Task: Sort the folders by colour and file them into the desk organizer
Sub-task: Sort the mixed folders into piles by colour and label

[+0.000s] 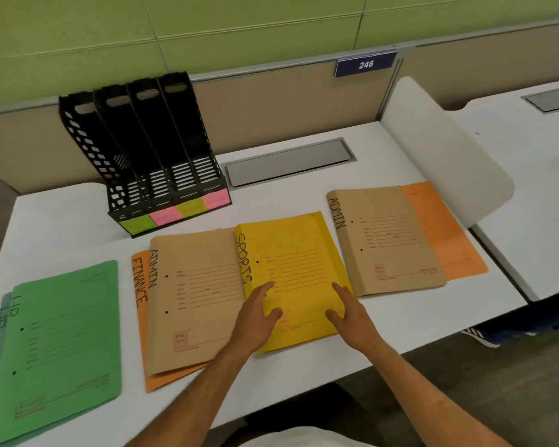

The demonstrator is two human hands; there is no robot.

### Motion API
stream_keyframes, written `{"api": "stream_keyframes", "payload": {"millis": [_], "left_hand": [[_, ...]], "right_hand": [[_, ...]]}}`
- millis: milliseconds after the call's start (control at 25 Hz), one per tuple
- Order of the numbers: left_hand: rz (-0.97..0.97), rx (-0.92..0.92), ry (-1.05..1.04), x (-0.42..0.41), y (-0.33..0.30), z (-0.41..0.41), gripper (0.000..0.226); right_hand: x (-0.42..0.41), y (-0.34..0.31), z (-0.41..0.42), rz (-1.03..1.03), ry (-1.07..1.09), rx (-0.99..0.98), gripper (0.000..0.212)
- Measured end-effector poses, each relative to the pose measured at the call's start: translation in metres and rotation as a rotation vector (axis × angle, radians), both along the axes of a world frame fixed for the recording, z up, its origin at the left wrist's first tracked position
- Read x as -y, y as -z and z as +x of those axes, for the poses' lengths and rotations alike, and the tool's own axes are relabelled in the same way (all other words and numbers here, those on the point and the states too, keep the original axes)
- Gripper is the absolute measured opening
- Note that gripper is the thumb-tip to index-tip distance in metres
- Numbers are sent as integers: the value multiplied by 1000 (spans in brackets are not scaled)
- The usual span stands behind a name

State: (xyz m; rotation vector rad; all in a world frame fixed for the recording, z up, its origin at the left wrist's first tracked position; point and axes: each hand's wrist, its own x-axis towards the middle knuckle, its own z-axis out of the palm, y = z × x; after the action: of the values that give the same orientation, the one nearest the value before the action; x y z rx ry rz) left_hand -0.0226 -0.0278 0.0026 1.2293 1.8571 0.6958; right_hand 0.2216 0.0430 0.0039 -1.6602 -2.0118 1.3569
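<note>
Left hand (257,312): flat on the yellow folder's near left part, fingers straight and slightly spread, thumb out to the right; grips nothing.
Right hand (347,309): flat on the same folder near its right edge, fingers straight, thumb out to the left; grips nothing.
Yellow folder (291,272): marked SPORTS, mid-tabletop close to the near edge, its left edge overlapping the brown folder beside it.
Brown folder (194,291): marked ADMIN, just left of the yellow one, lying on an orange folder (139,285) marked FINANCE.
Green folders (65,343): two stacked, marked HR, at the near left corner.
Right pile: a second brown ADMIN folder (381,240) on top of another orange folder (449,233), toward the right edge.
Organizer (155,156): black, four slots, upright at the far left of the tabletop (400,321); green and pink sticky labels (175,214) on its front; no folders visible in the slots.
</note>
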Motion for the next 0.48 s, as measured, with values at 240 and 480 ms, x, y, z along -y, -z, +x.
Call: {"api": "stream_keyframes", "payload": {"millis": [240,480], "left_hand": [[-8,28,59,-52,-2,50,62],[-56,-12,37,-109,9,128,61]], "right_hand": [[-55,-2,59,59,109,69,65],[-126,9,138,85,191,187,68]]}}
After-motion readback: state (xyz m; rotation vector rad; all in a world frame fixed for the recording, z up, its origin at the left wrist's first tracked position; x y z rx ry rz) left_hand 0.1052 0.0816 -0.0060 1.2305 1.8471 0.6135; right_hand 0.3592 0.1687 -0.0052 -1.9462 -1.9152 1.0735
